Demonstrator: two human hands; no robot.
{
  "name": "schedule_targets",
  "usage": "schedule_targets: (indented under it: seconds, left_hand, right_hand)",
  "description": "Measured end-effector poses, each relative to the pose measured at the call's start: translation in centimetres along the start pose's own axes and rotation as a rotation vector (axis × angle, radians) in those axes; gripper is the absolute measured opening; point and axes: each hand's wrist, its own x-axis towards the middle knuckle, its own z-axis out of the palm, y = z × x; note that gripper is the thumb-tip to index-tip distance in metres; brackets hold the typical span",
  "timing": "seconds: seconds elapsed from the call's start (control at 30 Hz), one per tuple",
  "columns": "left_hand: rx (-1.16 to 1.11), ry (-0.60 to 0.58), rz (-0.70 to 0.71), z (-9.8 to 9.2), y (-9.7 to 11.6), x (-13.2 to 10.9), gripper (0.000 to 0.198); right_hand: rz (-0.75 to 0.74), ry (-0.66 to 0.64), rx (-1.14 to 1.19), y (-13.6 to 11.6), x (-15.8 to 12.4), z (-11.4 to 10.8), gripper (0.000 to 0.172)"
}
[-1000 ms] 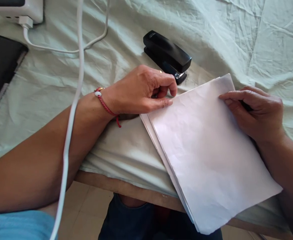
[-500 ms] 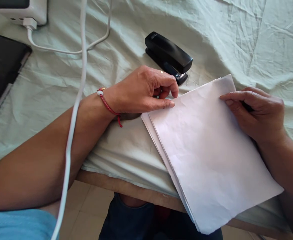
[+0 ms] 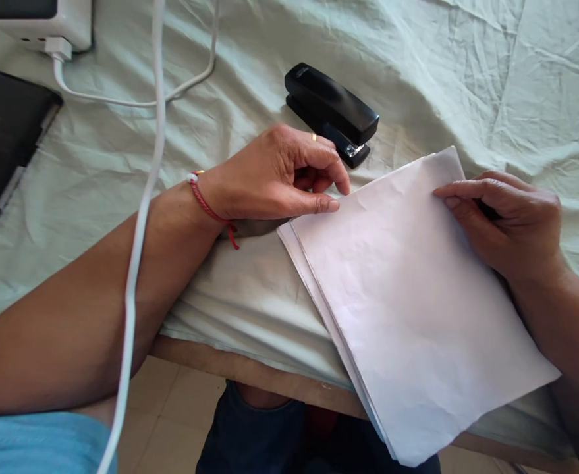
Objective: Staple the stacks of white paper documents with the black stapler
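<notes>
A small stack of white paper sheets [image 3: 417,296] lies slanted, its lower end jutting past the table's front edge. The sheets are slightly fanned along their left side. My right hand [image 3: 516,220] pinches the stack's right edge near the top corner, with thumb and index finger together on it. At the upper left edge, my left hand [image 3: 289,178] has its thumb on the paper and its index finger curled down to the edge; the other fingers are bent underneath. A black stapler [image 3: 331,108] rests just beyond my left hand, apart from the paper.
A pale green cloth [image 3: 249,289] with wrinkles covers the table. On the left are a black phone [image 3: 7,138] and a white device [image 3: 42,20] with a plugged-in cable. A thick white cable [image 3: 138,250] hangs across the view over my left forearm.
My left hand has shifted very slightly left, its index finger reaching a little further down at the paper's edge. The right hand and the stack stay practically in place.
</notes>
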Motion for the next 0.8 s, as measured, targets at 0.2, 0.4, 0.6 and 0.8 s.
schedule_targets:
  seconds: [0.2,0.4,0.6,0.8]
  left_hand:
    - [0.072,-0.033,0.0,-0.1,0.3,0.0,0.029]
    - [0.012,-0.02,0.013,-0.2,0.2,0.0,0.03]
    - [-0.015,-0.117,-0.008,-0.6,0.5,-0.1,0.027]
    - [0.009,-0.345,0.007,-2.3,1.2,-0.2,0.042]
  right_hand:
    - [0.013,-0.003,0.005,-0.1,0.1,0.0,0.017]
    - [0.032,-0.005,0.015,-0.1,0.0,0.0,0.017]
    - [0.033,-0.004,0.034,-0.1,0.0,0.0,0.017]
    - [0.029,0.009,0.025,0.0,-0.1,0.1,0.017]
